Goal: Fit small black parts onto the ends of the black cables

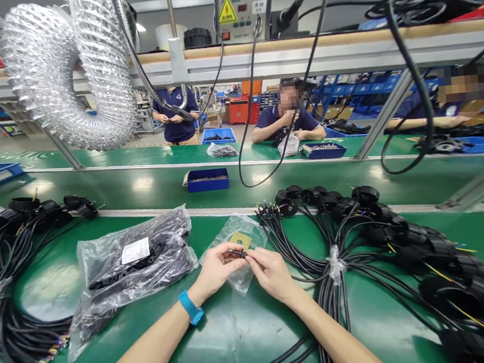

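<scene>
My left hand (pixel 216 268), a blue band on its wrist, pinches a small black part (pixel 236 252) between thumb and fingers. From the other side, the fingertips of my right hand (pixel 270 272) close on the same part, whose exact kind I cannot make out. Just beyond the fingertips is a flat yellowish plate with a round hole (pixel 242 239), on or in a clear plastic bag (pixel 240 280). Beside my right hand lies a tied bundle of black cables (pixel 340 291) with round black housings.
On the left are a bag of black parts (pixel 147 263) and another cable bundle (pixel 7 309). A blue bin of small parts (pixel 208 180) stands behind. Overhead hang a silver duct (pixel 108 74) and looping cables (pixel 254 101). Several people work across the bench.
</scene>
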Tool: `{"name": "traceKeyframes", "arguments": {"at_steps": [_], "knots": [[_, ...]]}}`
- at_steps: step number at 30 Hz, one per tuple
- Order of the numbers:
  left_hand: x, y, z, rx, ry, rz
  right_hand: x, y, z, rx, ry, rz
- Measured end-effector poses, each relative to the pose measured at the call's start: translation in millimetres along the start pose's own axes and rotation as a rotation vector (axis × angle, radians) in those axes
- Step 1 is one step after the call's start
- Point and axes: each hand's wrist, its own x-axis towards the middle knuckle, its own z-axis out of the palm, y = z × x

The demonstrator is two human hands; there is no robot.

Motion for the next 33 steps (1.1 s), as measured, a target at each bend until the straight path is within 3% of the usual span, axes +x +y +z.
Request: {"name": "traceKeyframes", "arguments": {"at_steps": [7, 12, 16, 18, 21, 23, 25, 27, 30, 33], "knots": [[-1.3, -0.7, -0.3, 0.037, -0.027, 0.074, 0.4, -4.0, 0.9, 0.121, 0.011, 0.052], [2.1, -1.2, -3.1, 0.006, -0.024, 0.048, -1.3, -1.4, 1.6, 0.124, 0.002, 0.084], [3.5, 0.0, -4.3, -0.088, 0.041, 0.046, 16.6, -7.4, -17.3, 0.044, 0.070, 0.097], [2.9, -0.7, -2.5, -0.013, 0.091, 0.069, 38.3, -7.6, -33.6, -0.066, 0.158, 0.107], [0.7, 0.2, 0.8, 0.248, 0.117, 0.102, 77.8, 11.0, -54.1, -0.380, 0.213, 0.150], [0.6, 5.0, -2.1, 0.489, 0.125, 0.164, 98.6, 37.3, -57.8, -0.648, 0.203, 0.282], [2.7, 14.1, -13.7, 0.818, 0.142, 0.246, 108.6, 68.1, -52.3, -0.761, 0.054, 0.481], [5.2, 26.5, -35.3, 1.203, 0.187, 0.251, 108.1, 94.7, -42.4, -0.746, -0.050, 0.541], [2.6, 43.8, -79.0, 1.605, 0.311, 0.009, 97.7, 111.0, -33.3, -0.714, -0.112, 0.572], [-9.6, 50.3, -118.5, 1.770, 0.272, -0.227, 87.6, 92.8, -40.7, -0.697, -0.102, 0.538]]}}
